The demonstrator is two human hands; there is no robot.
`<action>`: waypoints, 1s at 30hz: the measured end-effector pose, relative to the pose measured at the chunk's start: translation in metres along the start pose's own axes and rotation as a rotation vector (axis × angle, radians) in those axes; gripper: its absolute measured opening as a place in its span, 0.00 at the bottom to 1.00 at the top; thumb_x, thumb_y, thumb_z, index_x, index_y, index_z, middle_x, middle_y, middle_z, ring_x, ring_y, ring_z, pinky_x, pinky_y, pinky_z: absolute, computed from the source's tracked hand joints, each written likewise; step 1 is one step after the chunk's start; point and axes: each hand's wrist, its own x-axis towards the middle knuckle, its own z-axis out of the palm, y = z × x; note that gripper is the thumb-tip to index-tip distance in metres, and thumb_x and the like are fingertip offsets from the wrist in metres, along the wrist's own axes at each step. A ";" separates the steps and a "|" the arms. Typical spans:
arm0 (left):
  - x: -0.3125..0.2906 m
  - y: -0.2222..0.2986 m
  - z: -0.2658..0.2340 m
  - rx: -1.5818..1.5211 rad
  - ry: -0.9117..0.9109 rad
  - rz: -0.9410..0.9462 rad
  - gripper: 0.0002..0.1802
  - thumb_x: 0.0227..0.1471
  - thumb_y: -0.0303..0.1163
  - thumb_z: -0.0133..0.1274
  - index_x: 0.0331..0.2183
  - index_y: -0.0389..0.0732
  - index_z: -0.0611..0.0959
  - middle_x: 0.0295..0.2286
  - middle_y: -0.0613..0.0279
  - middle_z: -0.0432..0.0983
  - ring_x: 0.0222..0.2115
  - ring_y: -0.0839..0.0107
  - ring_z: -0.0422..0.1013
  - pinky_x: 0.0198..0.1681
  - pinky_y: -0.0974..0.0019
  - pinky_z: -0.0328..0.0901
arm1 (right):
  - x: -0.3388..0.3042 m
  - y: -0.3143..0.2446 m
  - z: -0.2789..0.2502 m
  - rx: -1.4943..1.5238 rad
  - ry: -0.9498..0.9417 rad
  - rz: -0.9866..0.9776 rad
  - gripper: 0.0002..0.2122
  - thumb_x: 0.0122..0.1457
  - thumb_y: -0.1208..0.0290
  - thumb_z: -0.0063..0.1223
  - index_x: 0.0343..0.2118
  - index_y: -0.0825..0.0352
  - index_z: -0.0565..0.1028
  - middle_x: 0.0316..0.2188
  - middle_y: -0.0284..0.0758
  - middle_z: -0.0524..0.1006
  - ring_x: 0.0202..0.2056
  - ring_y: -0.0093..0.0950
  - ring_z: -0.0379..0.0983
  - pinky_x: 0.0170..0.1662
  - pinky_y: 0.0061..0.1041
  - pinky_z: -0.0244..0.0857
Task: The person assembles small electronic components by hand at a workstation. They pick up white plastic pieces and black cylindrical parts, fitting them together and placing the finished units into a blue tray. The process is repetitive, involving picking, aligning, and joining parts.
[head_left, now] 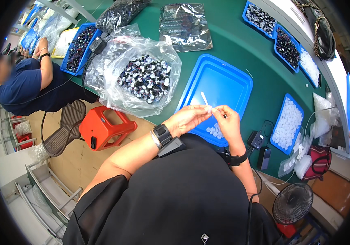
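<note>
Over the near part of a blue tray [242, 81], my left hand [187, 119] and my right hand [229, 122] meet with fingertips pinched together. Between them is a small whitish piece [209, 109], mostly covered by the fingers, its exact kind too small to make out. A slim white stick [204, 98] shows just beyond the left fingertips; I cannot tell whether it is held or lies in the tray. Several small translucent round pieces [215, 131] lie in the tray's near end, below my right hand.
Left of the tray, an open clear bag [146, 79] holds many small dark-and-clear parts. A blue tray of white pieces [287, 122] stands right, beside black devices [264, 157]. Farther back lies a dark plastic bag [186, 26]. A person [27, 83] sits far left, near a red stool [101, 126].
</note>
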 end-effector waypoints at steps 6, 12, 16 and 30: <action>0.001 0.000 -0.004 0.079 -0.007 0.016 0.10 0.53 0.25 0.53 0.38 0.32 0.77 0.36 0.57 0.74 0.40 0.70 0.71 0.48 0.69 0.66 | 0.003 0.005 -0.003 0.010 -0.075 0.030 0.05 0.53 0.73 0.54 0.29 0.69 0.77 0.15 0.23 0.67 0.19 0.11 0.58 0.21 0.17 0.52; -0.010 0.004 0.018 0.496 0.080 0.206 0.14 0.49 0.28 0.58 0.39 0.33 0.78 0.37 0.59 0.75 0.40 0.75 0.70 0.47 0.72 0.65 | -0.001 0.001 -0.003 0.148 -0.066 0.026 0.04 0.55 0.74 0.53 0.30 0.68 0.77 0.17 0.21 0.67 0.20 0.11 0.58 0.23 0.14 0.52; -0.010 0.003 0.021 0.602 0.096 0.261 0.16 0.49 0.27 0.58 0.41 0.32 0.78 0.37 0.59 0.76 0.39 0.76 0.71 0.46 0.73 0.65 | 0.000 0.005 -0.005 0.253 -0.113 0.035 0.05 0.56 0.74 0.52 0.31 0.69 0.76 0.19 0.20 0.67 0.21 0.10 0.57 0.24 0.13 0.51; -0.006 0.003 0.020 0.635 0.082 0.370 0.12 0.51 0.23 0.52 0.40 0.30 0.75 0.34 0.58 0.75 0.38 0.74 0.72 0.45 0.72 0.67 | 0.002 0.001 -0.006 0.243 -0.104 0.095 0.06 0.57 0.73 0.52 0.32 0.70 0.76 0.21 0.23 0.71 0.23 0.11 0.61 0.26 0.14 0.55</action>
